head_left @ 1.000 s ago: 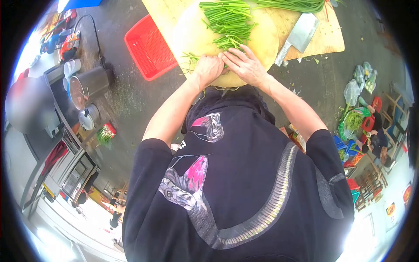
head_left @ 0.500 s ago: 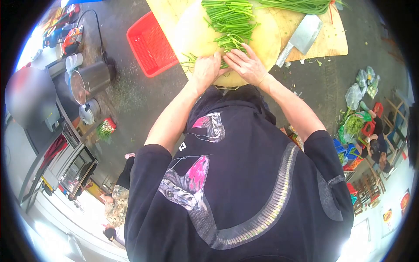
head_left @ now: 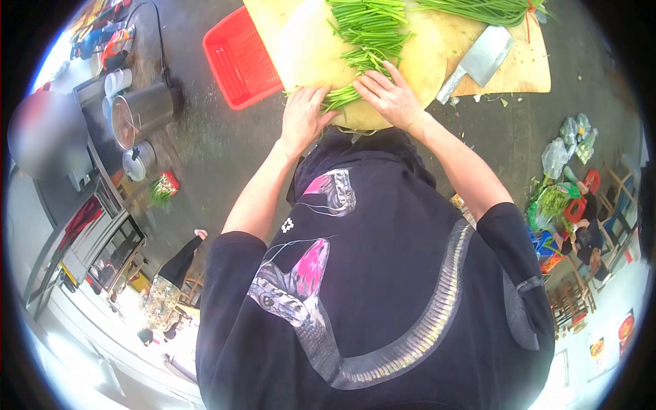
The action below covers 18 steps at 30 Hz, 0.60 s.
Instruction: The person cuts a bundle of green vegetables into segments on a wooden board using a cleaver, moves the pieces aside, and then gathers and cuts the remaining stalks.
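Cut green stalks (head_left: 372, 31) that look like garlic chives lie in a stacked row on a round cutting board (head_left: 425, 58). My left hand (head_left: 305, 117) is at the board's near left edge, fingers stretched out and its thumb apart, beside a small bunch of stalks (head_left: 339, 98). A few loose bits stick out near its fingertips. My right hand (head_left: 391, 99) rests at the bunch's right end and the near end of the row, fingers extended and apart. Between the two hands the small bunch lies crosswise. The undersides of both hands are hidden.
A cleaver (head_left: 478, 63) lies right of the round board on a wooden tabletop (head_left: 536, 68). Long uncut stalks (head_left: 478, 8) are tied behind it. A red plastic basket (head_left: 239, 61) is at the left. Pots (head_left: 143, 115) stand on the floor farther left; bagged greens (head_left: 552, 198) and other people are around.
My left hand has moved left, away from my right hand, and its fingers have spread. The small bunch of stalks between the hands now shows. My right hand stays by the row.
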{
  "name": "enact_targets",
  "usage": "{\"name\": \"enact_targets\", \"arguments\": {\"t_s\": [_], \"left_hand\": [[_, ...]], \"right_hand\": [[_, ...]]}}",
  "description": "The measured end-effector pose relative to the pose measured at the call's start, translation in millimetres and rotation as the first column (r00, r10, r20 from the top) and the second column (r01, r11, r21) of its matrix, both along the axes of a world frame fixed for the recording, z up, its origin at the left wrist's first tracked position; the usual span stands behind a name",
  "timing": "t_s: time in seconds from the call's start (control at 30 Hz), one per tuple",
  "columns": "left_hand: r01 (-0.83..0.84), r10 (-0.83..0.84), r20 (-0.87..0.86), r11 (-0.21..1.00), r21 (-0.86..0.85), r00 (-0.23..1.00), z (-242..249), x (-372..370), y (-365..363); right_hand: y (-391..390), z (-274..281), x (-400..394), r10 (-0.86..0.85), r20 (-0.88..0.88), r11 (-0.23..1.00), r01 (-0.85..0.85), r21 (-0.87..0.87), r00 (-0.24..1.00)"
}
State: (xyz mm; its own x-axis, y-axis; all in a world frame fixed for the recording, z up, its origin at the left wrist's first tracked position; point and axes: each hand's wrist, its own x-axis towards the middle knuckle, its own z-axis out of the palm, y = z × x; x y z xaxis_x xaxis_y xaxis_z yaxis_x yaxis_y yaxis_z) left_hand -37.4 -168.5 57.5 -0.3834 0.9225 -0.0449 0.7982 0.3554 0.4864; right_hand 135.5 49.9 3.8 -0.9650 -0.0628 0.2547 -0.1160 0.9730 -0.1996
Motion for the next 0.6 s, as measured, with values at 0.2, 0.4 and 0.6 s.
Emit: {"name": "enact_targets", "arguments": {"t_s": [0.2, 0.4, 0.6], "left_hand": [[-0.007, 0.007, 0.033, 1.000, 0.014, 0.999, -5, -3, -4], [0.012, -0.008, -0.149, 1.000, 0.028, 0.989, -4, 14, -2], [-0.062, 0.069, -0.123, 0.996, 0.058, 0.990, -18, 23, -7]], "right_hand": [[4, 4, 0, 0.009, 0.009, 1.000, -0.009, 0.015, 1.000], [3, 5, -2, 0.003, 0.003, 1.000, -0.003, 0.015, 1.000], [3, 8, -1, 0.004, 0.010, 1.000, -0.004, 0.018, 1.000]]}}
